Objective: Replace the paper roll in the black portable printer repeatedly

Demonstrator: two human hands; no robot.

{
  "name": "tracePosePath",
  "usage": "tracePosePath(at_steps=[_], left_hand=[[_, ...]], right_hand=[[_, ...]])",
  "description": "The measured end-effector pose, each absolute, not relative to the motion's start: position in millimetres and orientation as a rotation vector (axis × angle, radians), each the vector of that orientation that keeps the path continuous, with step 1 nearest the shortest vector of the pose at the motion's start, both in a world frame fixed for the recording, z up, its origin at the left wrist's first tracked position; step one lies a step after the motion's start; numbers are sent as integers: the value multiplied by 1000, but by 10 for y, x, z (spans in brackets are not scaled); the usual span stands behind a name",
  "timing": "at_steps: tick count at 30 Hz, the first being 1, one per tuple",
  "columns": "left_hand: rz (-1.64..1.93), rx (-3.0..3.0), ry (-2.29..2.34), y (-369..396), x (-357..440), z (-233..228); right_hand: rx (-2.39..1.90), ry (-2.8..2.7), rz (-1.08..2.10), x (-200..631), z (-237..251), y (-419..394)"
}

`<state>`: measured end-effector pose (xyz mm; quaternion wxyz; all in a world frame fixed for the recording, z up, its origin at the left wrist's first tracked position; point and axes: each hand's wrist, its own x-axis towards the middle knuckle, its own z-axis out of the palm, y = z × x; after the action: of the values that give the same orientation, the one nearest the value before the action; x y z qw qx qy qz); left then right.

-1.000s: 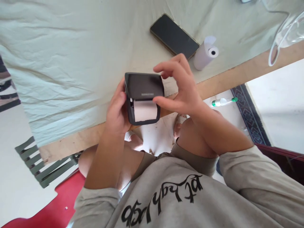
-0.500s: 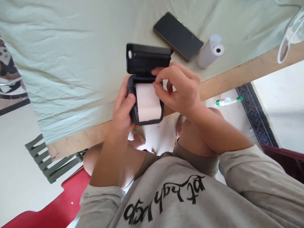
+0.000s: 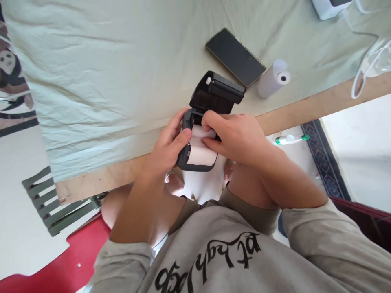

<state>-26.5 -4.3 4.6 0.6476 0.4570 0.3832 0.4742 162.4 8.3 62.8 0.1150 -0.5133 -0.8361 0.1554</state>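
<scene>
A small black receipt printer (image 3: 198, 167) is held above the table's front edge, its hinged lid (image 3: 214, 91) swung up on the far side. My left hand (image 3: 168, 146) wraps its left side, thumb on the rim. Inside the printer lies a white paper roll (image 3: 202, 154), its loose end pulled toward my body. My right hand (image 3: 235, 132) reaches in from the right with curled fingers, thumb and forefinger closed on the paper; the fingertips are partly hidden.
On the cloth-covered table (image 3: 122, 81) lie a phone (image 3: 235, 57) and a second, standing paper roll (image 3: 271, 81). A white device (image 3: 330, 8) with a cable (image 3: 356, 85) is at the far right. A plastic bottle (image 3: 291, 139) is on the floor. A red chair (image 3: 61, 260) stands at lower left.
The printer has turned and tilted, and its lid now leans to the right. My right fingers have moved from the paper's upper right edge further in over the roll.
</scene>
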Motion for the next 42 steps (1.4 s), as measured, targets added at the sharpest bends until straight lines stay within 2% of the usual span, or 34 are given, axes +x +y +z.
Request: tracePosePath(at_steps=[6,9,12,16,22,27,31,37,42], left_hand=[[1084,966,868,-7,-243,70],[1105,880,886,33,-221,81],[1143,810,904,73,-205,90],[1182,827,889,87,-192,68],[1193,875,839,28,-200,62],[1218,844,808,25,-231,53],[1198,805,759,43,-251,16],[1187,777,744,37,-264,6],[1150,801,791,62,-246,41]], right_hand=[[-1035,-1843,1351,1897,570,124],[-888,-1522,1523,2100,405,233],[-1038,-1413,1426,2283,157,356],[-1264,-1457,1137,2382,-73,431],[-1409,-1854,504,2243,90,498],[-1568,-1992,482,2191,9,580],[-1416,-1961,461,2315,72,468],[-1375,-1585,56,2678,234,471],[-1575,-1753,173,2807,-41,735]])
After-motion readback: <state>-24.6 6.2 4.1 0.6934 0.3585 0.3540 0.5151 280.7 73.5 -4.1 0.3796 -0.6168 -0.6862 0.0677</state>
